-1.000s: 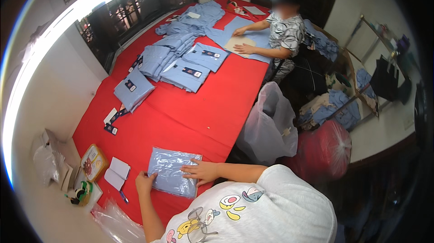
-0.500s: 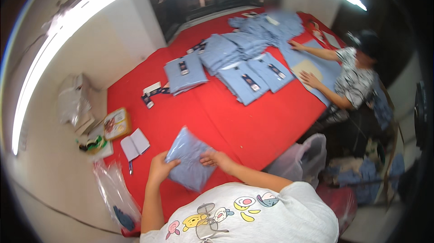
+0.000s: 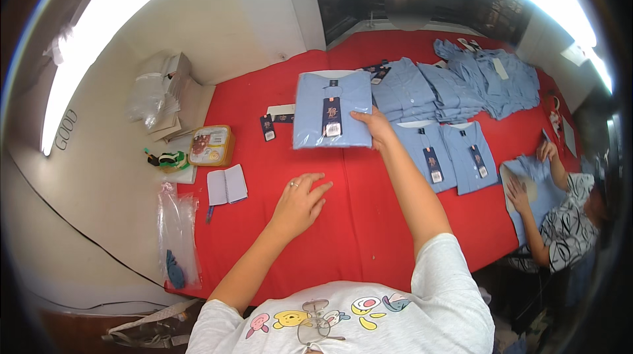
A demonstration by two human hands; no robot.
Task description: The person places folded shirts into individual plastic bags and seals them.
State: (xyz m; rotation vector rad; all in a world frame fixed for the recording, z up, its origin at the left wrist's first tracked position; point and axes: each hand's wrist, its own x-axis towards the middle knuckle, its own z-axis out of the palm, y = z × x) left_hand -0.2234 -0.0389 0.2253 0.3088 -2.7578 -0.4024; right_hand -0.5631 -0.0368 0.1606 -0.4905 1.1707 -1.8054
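At the far middle of the table my right hand (image 3: 376, 127) grips the right edge of a folded light-blue shirt (image 3: 308, 111) in a clear plastic bag. Its dark hang tag (image 3: 331, 111) faces up. Whether the bag rests on anything beneath is hidden. My left hand (image 3: 300, 204) is over the red cloth, nearer to me, with fingers apart and nothing in it. Right of the bag lie two folded shirts with tags (image 3: 425, 156) and a stack of folded blue shirts (image 3: 402, 87).
Loose dark tags (image 3: 267, 128) lie left of the shirt. Along the left side are a yellow box (image 3: 212, 145), an open notebook (image 3: 227, 185), a tape dispenser (image 3: 173, 160) and clear bags (image 3: 178, 235). A co-worker (image 3: 570, 222) handles a blue shirt at the right.
The bagged shirt has moved away from my body to the far middle, its tagged side now up. My left hand has let go of it. The view has turned.
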